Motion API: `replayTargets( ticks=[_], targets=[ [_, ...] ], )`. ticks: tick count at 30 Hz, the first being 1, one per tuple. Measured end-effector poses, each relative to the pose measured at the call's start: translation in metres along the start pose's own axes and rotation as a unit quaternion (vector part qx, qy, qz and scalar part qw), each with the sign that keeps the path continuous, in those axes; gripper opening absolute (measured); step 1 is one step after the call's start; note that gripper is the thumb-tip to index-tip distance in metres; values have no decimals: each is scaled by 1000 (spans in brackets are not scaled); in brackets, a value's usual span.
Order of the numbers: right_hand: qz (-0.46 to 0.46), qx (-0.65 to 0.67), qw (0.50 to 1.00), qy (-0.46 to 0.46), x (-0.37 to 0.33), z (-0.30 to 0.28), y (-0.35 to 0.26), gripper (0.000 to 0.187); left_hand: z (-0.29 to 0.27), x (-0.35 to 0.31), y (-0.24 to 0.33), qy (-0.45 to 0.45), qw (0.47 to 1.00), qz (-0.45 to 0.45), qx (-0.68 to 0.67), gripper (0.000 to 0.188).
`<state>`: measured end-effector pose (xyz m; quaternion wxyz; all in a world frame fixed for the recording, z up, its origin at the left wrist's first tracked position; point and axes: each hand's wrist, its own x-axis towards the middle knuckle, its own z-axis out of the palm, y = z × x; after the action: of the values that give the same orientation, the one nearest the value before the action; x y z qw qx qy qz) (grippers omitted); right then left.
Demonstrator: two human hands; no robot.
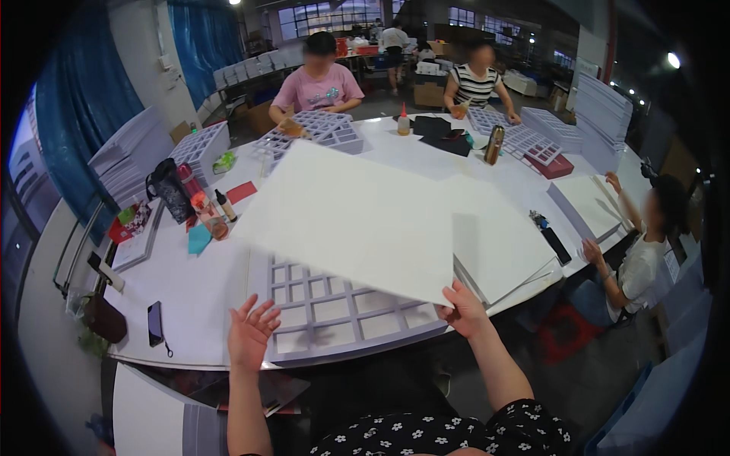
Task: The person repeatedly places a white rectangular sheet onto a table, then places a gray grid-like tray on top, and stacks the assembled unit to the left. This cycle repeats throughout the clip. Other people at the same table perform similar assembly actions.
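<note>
A large white board (pixel 346 216) is tilted above the table, gripped at its near right corner by my right hand (pixel 462 310). My left hand (pixel 253 328) is raised, palm up with fingers spread, and holds nothing. Beneath the board lies a lilac-grey grid tray (pixel 327 311) with many square compartments, near the table's front edge. The board hides the tray's far part. To the right of the tray rests a stack of white sheets (pixel 502 251), partly covered by the raised board.
On the left lie a phone (pixel 155 324), bottles (pixel 209 216) and a dark bag (pixel 169 190). A black strap with keys (pixel 553 242) lies at right. Across the table two people work on grid trays (pixel 312 131); another person (pixel 642 258) sits right beside a white box (pixel 589 205).
</note>
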<state>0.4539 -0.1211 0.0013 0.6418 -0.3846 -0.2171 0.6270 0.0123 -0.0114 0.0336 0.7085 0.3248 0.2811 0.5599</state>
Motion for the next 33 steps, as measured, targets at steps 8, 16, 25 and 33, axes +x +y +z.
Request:
replayTargets(
  ticks=[8, 16, 25, 33],
  targets=[
    [-58, -302, 952, 3, 4, 0, 6, 35, -45, -45, 41, 14, 992, -1, 128, 51],
    [-216, -510, 828, 92, 12, 29, -18, 32, -1, -46, 24, 94, 941, 114, 303, 48],
    [-235, -583, 777, 37, 0, -45, 6, 40, -8, -10, -2, 65, 951, 28, 301, 47],
    [-173, -566, 805, 47, -3, -63, 21, 40, -3, 6, -12, 52, 948, 1, 315, 46]
  ],
)
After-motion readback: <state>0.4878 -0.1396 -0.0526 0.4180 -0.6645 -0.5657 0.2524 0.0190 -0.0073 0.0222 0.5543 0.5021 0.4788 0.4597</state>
